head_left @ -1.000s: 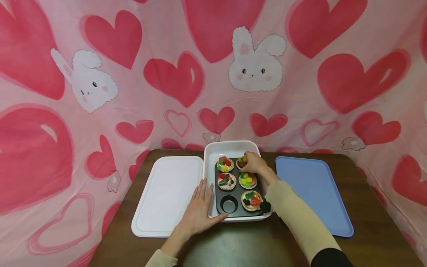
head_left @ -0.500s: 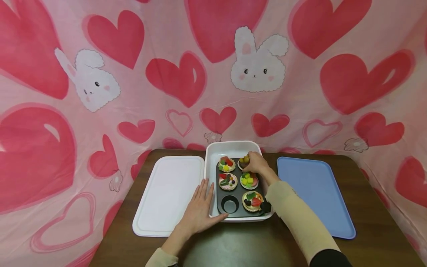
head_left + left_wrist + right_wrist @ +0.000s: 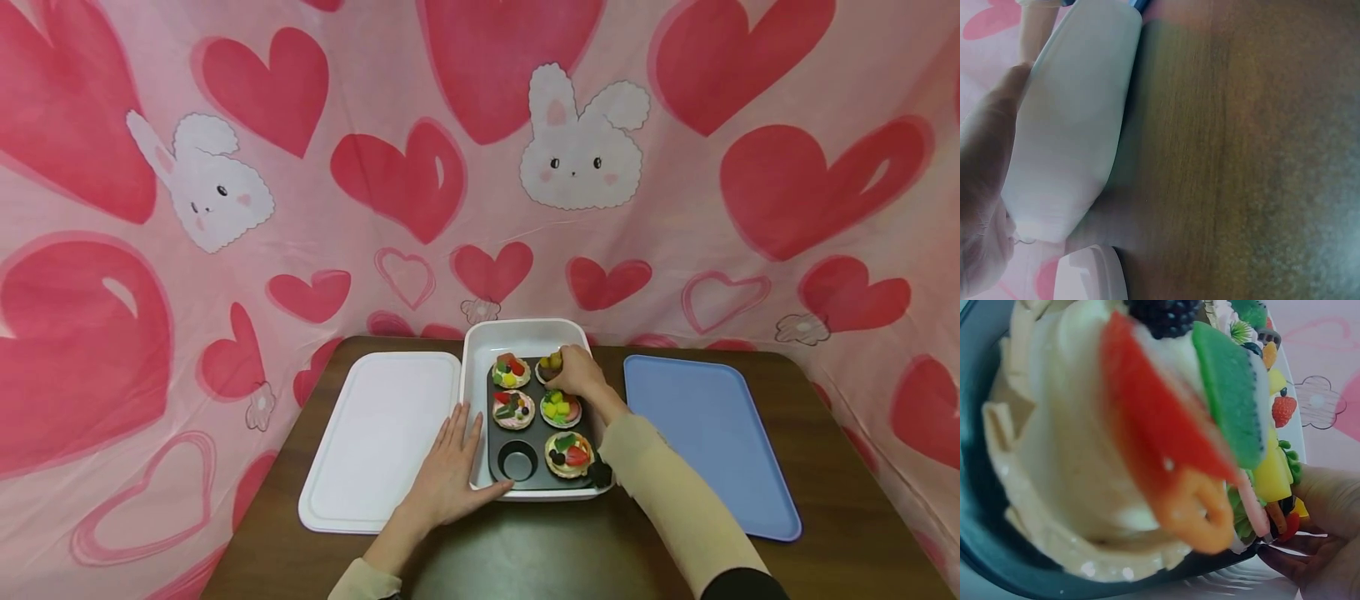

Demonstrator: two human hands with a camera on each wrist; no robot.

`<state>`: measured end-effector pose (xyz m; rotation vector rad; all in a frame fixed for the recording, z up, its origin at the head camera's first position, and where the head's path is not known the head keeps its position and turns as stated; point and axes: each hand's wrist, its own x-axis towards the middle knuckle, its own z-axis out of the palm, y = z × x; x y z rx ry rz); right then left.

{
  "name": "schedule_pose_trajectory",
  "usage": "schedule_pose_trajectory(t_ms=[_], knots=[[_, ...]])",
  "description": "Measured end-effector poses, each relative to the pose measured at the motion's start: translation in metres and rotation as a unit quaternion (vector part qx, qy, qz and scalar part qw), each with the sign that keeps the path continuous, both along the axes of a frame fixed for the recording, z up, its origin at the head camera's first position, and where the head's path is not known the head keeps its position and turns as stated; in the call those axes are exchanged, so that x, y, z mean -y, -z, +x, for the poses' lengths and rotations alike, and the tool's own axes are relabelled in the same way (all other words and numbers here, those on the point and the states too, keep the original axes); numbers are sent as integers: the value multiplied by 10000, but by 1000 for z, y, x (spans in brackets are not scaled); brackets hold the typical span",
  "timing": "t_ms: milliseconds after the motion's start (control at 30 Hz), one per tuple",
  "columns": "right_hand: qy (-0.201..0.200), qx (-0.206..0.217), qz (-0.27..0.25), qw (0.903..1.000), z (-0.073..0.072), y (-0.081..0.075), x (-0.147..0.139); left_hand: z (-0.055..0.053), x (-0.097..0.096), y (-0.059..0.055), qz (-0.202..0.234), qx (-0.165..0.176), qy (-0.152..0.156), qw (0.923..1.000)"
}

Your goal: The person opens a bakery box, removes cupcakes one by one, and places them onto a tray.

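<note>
A dark muffin tin (image 3: 538,481) sits inside a white plastic bin (image 3: 517,333), with small fruit tarts in all its cups except the front left cup (image 3: 517,461). My right hand (image 3: 583,373) holds the back right tart (image 3: 548,367) by its edge, partly hiding it; this tart stands at its cup. In the right wrist view the front right tart (image 3: 1066,456) looms large, topped with strawberry and kiwi pieces, and my right-hand fingers (image 3: 1285,556) show beyond it. My left hand (image 3: 446,471) is spread at the bin's front left corner, thumb along the front rim.
A white tray (image 3: 375,442) lies left of the bin and a blue tray (image 3: 712,442) lies to the right, both on a dark wooden table (image 3: 832,467). Behind hangs a pink cloth (image 3: 480,192) with hearts and rabbits.
The head view has shifted very slightly. Both hands, the tarts and the bin stay in the same places.
</note>
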<state>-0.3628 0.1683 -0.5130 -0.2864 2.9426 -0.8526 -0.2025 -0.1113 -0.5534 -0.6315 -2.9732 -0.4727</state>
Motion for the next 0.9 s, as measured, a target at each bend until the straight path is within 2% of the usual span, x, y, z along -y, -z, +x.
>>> schedule_pose_trajectory(t_ms=[100,333,533,900], knots=[[28,-88,50,9999,6,-1,2,0,0,0,40,6,13,10000],[46,-28,-4,10000,2,4,-1,-1,0,2,36,-42,24,10000],[-11,-64,100,9999,5,4,0,-2,-1,3,6,-199,55,9998],[-162,-412,134,9989,7,9,-1,-1,-1,1,137,-200,61,9997]])
